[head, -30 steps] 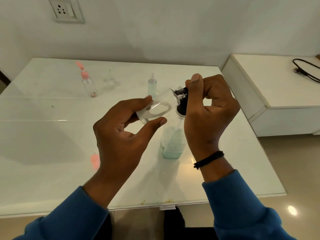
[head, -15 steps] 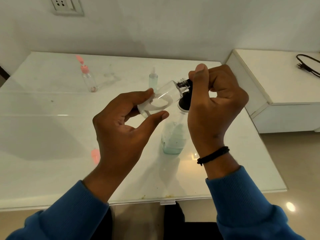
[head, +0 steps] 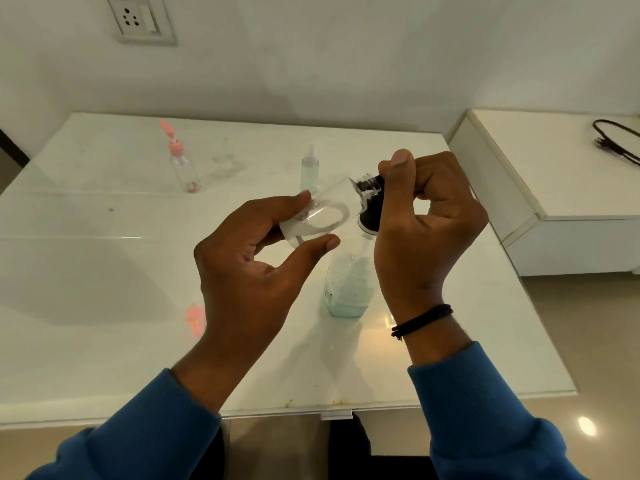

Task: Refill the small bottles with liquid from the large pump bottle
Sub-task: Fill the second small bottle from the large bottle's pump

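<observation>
Our left hand [head: 249, 268] grips the small bottle [head: 320, 214] above mid-table [head: 86, 341], tilted, neck toward two o'clock, base toward eight. Our right hand [head: 422, 230] pinches the pump nozzle [head: 370, 202] at its mouth. Pose unchanged; the view sits slightly lower.

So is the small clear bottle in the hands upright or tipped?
Tipped: the small clear bottle lies nearly sideways, neck toward the right hand, base in the left hand.

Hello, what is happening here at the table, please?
A person in blue sleeves holds a small clear bottle tilted in the left hand. The right hand grips the black cap at its neck. A large bottle with pale green liquid stands just behind the hands. Two other small bottles wait farther back on the white table.
</observation>
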A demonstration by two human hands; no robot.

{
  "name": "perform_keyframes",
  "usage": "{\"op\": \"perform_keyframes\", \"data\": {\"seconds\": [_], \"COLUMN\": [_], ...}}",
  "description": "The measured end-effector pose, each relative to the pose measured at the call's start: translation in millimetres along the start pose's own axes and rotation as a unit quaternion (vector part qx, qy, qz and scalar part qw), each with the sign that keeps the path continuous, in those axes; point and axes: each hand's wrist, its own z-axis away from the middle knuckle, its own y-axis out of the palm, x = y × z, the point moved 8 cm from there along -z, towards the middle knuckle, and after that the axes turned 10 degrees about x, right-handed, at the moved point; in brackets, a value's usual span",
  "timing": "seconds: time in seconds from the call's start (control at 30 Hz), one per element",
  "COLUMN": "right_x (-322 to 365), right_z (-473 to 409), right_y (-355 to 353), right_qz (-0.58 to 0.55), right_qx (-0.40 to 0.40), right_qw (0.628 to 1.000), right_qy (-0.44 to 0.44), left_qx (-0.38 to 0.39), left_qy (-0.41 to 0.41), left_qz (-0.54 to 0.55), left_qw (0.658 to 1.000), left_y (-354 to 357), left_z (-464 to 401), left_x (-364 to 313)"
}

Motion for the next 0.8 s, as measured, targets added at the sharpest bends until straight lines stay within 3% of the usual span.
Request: {"op": "perform_keyframes", "data": {"seconds": [0.8], "right_x": [3.9], "right_z": [-4.5], "right_y": [-1.0], "right_qz": [0.001], "right_qx": [0.009], "right_qw": [1.0], "right_qy": [-0.005], "left_qx": [-0.003], "left_qy": [-0.006], "left_qz": [0.005], "left_qw": [1.0], "left_y": [0.2], "left_z": [-0.2], "left_x": [-0.3]}}
